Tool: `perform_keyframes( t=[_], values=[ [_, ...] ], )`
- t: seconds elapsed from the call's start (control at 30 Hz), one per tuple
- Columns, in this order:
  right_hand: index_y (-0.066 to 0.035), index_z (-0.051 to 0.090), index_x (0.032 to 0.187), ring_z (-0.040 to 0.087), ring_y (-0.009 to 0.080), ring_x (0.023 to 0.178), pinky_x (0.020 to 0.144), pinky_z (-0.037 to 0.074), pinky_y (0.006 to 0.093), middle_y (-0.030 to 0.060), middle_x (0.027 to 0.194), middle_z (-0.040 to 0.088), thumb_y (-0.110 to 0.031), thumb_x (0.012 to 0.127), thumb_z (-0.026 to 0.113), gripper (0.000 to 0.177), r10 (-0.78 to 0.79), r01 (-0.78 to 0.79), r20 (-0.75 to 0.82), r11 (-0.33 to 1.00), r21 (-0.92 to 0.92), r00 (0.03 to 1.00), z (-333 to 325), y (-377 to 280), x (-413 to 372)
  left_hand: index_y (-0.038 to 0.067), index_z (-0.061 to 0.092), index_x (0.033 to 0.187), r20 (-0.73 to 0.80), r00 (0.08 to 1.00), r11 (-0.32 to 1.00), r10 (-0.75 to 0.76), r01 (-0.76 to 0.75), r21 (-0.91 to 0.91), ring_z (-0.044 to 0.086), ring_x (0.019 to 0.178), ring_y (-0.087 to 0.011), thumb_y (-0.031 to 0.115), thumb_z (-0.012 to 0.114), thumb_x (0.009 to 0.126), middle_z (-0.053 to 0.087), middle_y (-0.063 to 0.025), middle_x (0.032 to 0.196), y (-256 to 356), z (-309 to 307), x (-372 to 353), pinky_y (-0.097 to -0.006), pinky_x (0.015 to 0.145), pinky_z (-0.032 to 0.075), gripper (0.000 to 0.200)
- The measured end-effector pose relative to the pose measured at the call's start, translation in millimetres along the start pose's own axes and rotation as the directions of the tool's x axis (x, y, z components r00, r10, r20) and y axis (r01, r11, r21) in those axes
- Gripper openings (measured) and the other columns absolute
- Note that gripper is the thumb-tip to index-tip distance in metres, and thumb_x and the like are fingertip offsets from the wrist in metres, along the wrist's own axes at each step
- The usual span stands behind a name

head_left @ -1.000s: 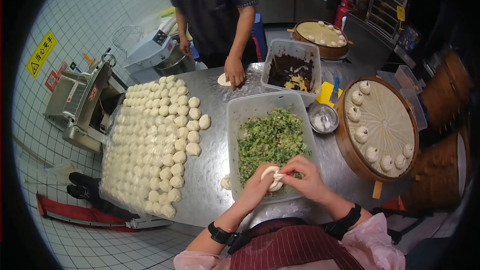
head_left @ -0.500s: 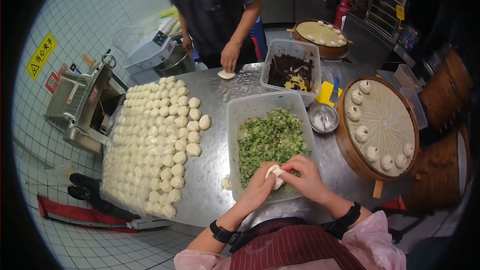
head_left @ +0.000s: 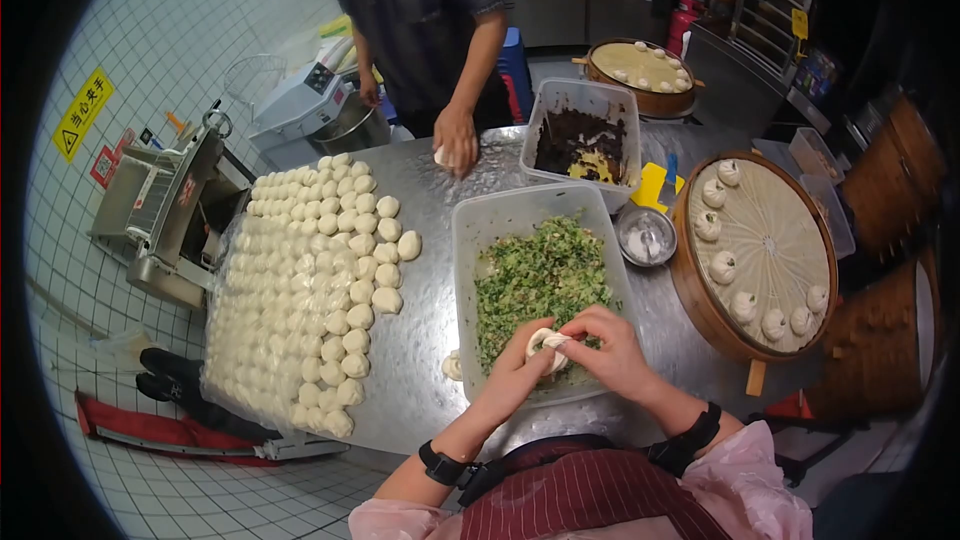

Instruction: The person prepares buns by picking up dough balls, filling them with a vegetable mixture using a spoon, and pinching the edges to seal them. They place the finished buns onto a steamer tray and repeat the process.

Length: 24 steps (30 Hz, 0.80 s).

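Over the front edge of a plastic tub [head_left: 463, 270] of chopped green filling [head_left: 545, 275], both my hands hold a partly pleated bun [head_left: 549, 342]. My left hand [head_left: 512, 370] cups it from the left side. The fingertips of my right hand [head_left: 612, 355] pinch the dough at its rim, where folds show. What lies inside the bun is mostly hidden. A small dough piece [head_left: 452, 366] rests on the table just left of the tub.
Many dough balls [head_left: 385, 275], partly under plastic, cover the left of the steel table [head_left: 420, 340]. A bamboo steamer [head_left: 765, 250] with several buns stands right. Behind are a dark-filling tub [head_left: 530, 130], a metal bowl [head_left: 647, 237] and a co-worker [head_left: 420, 30] pressing dough.
My fingers have shifted slightly around the bun, and its opening shows more. The co-worker's hand has moved down onto the dough at the table.
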State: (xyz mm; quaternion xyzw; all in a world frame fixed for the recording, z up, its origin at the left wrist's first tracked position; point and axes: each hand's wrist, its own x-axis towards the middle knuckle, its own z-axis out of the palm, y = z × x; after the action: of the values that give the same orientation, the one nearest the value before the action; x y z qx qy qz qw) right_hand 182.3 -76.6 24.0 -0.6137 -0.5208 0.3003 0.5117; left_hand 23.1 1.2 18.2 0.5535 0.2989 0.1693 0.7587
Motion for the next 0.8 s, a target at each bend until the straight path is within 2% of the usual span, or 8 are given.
perform_keyframes(
  t=[0.07, 0.13, 0.27, 0.37, 0.43, 0.47, 0.7, 0.8],
  values=[
    [-0.002, 0.065, 0.087, 0.057, 0.0195, 0.081, 0.071, 0.045, 0.0301, 0.0067, 0.083, 0.059, -0.009, 0.075, 0.067, 0.014, -0.037, 0.036, -0.016, 0.999, -0.036, 0.999, -0.4, -3.2, 0.5, 0.001, 0.040, 0.131, 0.004, 1.000, 0.999, -0.005, 0.004, 0.034, 0.052, 0.104, -0.0144, 0.015, 0.045, 0.092, 0.053, -0.0105, 0.115, -0.9, -1.2, -0.1, -0.0263, 0.090, 0.042, 0.042],
    [-0.002, 0.065, 0.086, 0.056, 0.0214, 0.082, 0.072, 0.045, 0.0317, 0.0076, 0.084, 0.058, -0.008, 0.075, 0.066, 0.013, -0.252, 0.263, 0.076, 0.917, -0.301, 0.965, -4.5, -12.5, 0.6, 0.000, 0.043, 0.128, 0.111, 0.991, 0.992, -0.076, 0.064, 0.108, 0.052, 0.104, -0.0140, 0.016, 0.042, 0.093, 0.054, -0.0102, 0.115, -3.8, -6.3, 3.1, -0.0266, 0.085, 0.045, 0.039],
    [-0.004, 0.066, 0.086, 0.056, 0.0213, 0.082, 0.073, 0.044, 0.0322, 0.0078, 0.085, 0.059, -0.011, 0.075, 0.067, 0.013, -0.112, 0.115, 0.032, 0.987, -0.110, 0.993, -0.1, -11.9, 1.7, 0.001, 0.045, 0.127, 0.202, 0.975, 0.954, 0.089, -0.142, 0.265, 0.055, 0.100, -0.0147, 0.018, 0.041, 0.093, 0.055, -0.0095, 0.114, -8.8, -10.7, 10.2, -0.0278, 0.079, 0.047, 0.038],
    [-0.005, 0.066, 0.087, 0.056, 0.0204, 0.082, 0.073, 0.044, 0.0314, 0.0072, 0.087, 0.058, -0.014, 0.075, 0.067, 0.014, -0.063, 0.068, 0.053, 0.991, -0.112, 0.997, -0.7, -9.6, 2.1, 0.003, 0.050, 0.122, 0.157, 0.986, 0.994, 0.052, -0.067, 0.089, 0.053, 0.097, -0.0133, 0.022, 0.039, 0.093, 0.055, -0.0062, 0.111, 6.1, -7.1, 8.6, -0.0266, 0.080, 0.044, 0.036],
    [-0.006, 0.066, 0.088, 0.056, 0.0199, 0.084, 0.074, 0.043, 0.0325, 0.0063, 0.087, 0.056, -0.016, 0.075, 0.067, 0.016, -0.077, 0.079, 0.058, 0.996, -0.045, 0.995, -3.9, -4.9, 1.9, 0.005, 0.051, 0.122, 0.075, 0.985, 0.932, -0.153, 0.169, -0.321, 0.059, 0.089, -0.0159, 0.041, 0.028, 0.099, 0.060, -0.0077, 0.106, 13.8, -5.8, 7.1, -0.0284, 0.074, 0.048, 0.049],
    [-0.006, 0.066, 0.088, 0.056, 0.0199, 0.084, 0.074, 0.043, 0.0325, 0.0063, 0.087, 0.056, -0.016, 0.075, 0.067, 0.016, -0.077, 0.080, 0.058, 0.996, -0.046, 0.995, -4.6, -1.5, 0.7, 0.006, 0.055, 0.118, 0.092, 0.989, 0.960, -0.117, 0.136, -0.244, 0.057, 0.086, -0.0126, 0.057, 0.020, 0.096, 0.061, -0.0054, 0.095, 7.4, -7.8, 9.0, -0.0266, 0.068, 0.046, 0.066],
    [-0.009, 0.067, 0.087, 0.056, 0.0217, 0.085, 0.078, 0.041, 0.0351, 0.0060, 0.088, 0.058, -0.018, 0.074, 0.067, 0.016, -0.114, 0.130, 0.097, 0.975, -0.180, 0.989, 0.2, -14.0, 0.4, 0.007, 0.061, 0.110, 0.013, 0.997, 0.954, -0.081, 0.074, 0.291, 0.060, 0.082, -0.0149, 0.058, 0.012, 0.096, 0.064, -0.0074, 0.089, -14.6, -14.7, 18.7, -0.0255, 0.065, 0.049, 0.073],
    [-0.010, 0.067, 0.087, 0.056, 0.0217, 0.085, 0.078, 0.039, 0.0342, 0.0054, 0.087, 0.058, -0.018, 0.074, 0.068, 0.015, -0.084, 0.097, 0.107, 0.987, -0.127, 0.991, -0.4, -11.6, 2.0, 0.000, 0.059, 0.112, 0.033, 0.989, 0.948, -0.141, 0.125, 0.292, 0.059, 0.085, -0.0137, 0.062, 0.009, 0.093, 0.064, -0.0082, 0.094, -28.8, -23.2, 31.3, -0.0265, 0.066, 0.049, 0.082]
  ],
)
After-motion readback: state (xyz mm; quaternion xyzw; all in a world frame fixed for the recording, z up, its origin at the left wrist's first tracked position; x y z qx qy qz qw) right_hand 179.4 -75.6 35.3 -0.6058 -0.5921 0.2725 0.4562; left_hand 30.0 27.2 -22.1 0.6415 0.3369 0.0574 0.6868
